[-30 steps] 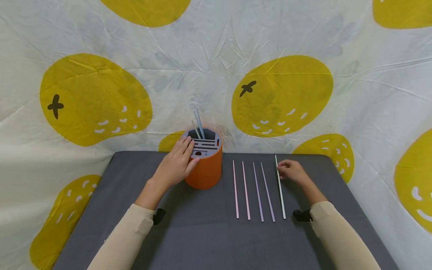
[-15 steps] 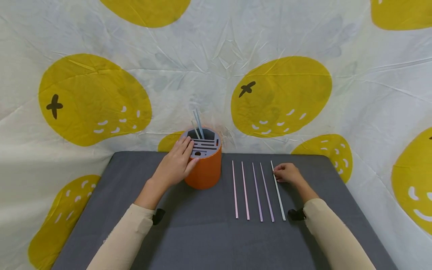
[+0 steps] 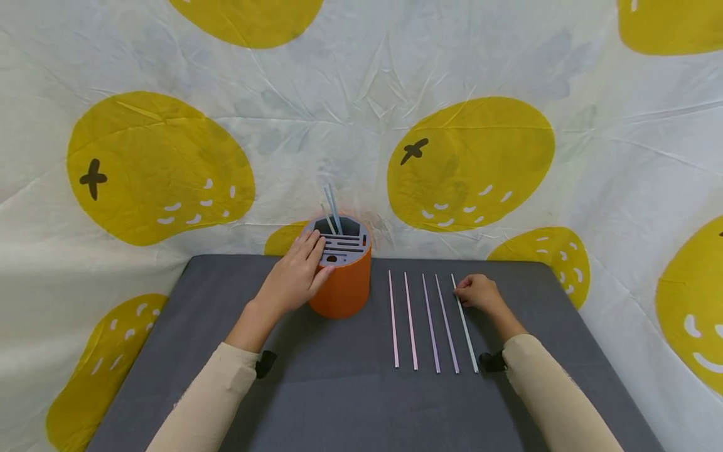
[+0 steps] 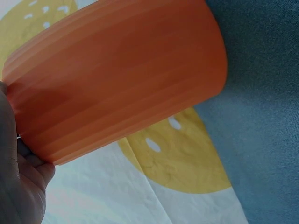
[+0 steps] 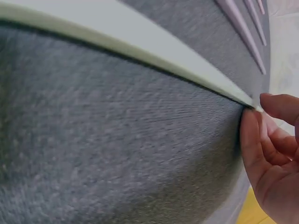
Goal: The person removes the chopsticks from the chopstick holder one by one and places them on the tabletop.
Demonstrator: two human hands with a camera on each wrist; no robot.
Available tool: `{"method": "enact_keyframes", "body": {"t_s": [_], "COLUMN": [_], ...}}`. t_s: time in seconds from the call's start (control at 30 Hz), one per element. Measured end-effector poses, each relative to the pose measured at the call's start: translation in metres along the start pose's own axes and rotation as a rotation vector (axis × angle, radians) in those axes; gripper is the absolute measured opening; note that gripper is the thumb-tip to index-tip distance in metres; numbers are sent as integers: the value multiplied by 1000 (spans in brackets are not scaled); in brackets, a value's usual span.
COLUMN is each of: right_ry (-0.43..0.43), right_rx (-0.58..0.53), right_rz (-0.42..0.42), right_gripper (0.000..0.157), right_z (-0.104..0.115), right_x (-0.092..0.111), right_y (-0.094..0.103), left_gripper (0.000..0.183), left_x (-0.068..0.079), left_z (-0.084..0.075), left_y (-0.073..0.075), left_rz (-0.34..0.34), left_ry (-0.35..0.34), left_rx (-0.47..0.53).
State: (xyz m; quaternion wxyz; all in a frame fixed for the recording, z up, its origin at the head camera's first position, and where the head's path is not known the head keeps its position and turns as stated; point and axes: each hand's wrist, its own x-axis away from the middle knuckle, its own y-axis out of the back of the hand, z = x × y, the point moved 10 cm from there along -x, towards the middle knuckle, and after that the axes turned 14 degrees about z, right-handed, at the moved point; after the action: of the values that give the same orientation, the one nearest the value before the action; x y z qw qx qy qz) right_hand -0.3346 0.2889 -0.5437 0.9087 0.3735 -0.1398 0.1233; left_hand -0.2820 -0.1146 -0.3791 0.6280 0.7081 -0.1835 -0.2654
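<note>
My left hand [image 3: 294, 270] rests on the top of an orange cylindrical holder [image 3: 341, 295], fingers laid straight across its grey slotted lid [image 3: 353, 251] and thumb by the rim. The left wrist view shows the holder's ribbed side [image 4: 121, 79], with the hand at its top end. With thumb and fingertips, my right hand [image 3: 479, 293] pinches a pale green chopstick [image 3: 466, 333] near its far end. In the right wrist view this chopstick [image 5: 140, 42] lies close along the cloth. To its left lie two purple chopsticks [image 3: 446, 320] and two pink chopsticks [image 3: 410, 320], roughly parallel.
Light blue chopsticks [image 3: 333, 207] and a pale green one [image 3: 327, 218] stand in the holder's rear opening. A dark grey cloth covers the table [image 3: 339, 395]. Right behind it hangs a white curtain [image 3: 350, 81] with yellow fruit prints.
My right hand has moved left and slightly nearer, bringing the green chopstick's far end closer to the purple pair. The left hand and holder have stayed put.
</note>
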Motion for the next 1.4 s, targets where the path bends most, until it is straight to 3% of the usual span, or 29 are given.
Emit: {"method": "enact_keyframes", "body": {"t_s": [0.27, 0.5, 0.67, 0.83, 1.07, 1.4], "right_ry": [118, 217, 266, 328, 478, 650], "right_rx": [116, 4, -3, -64, -171, -274], "right_rz": [-75, -59, -59, -55, -54, 19], "right_gripper": [25, 30, 33, 36, 37, 34], "right_z": [40, 81, 111, 145, 190, 255], "right_x": [5, 9, 10, 11, 12, 11], "right_y": [25, 38, 43, 43, 38, 15], "left_gripper": [68, 67, 68, 67, 66, 67], "left_x": [0, 0, 0, 0, 0, 0], "left_z": [0, 0, 0, 0, -1, -1], "left_y": [0, 0, 0, 0, 1, 1], "left_rz": [7, 7, 9, 3, -8, 3], "left_ry": [8, 9, 9, 5, -1, 5], "left_rx": [-4, -6, -3, -10, -12, -10]}}
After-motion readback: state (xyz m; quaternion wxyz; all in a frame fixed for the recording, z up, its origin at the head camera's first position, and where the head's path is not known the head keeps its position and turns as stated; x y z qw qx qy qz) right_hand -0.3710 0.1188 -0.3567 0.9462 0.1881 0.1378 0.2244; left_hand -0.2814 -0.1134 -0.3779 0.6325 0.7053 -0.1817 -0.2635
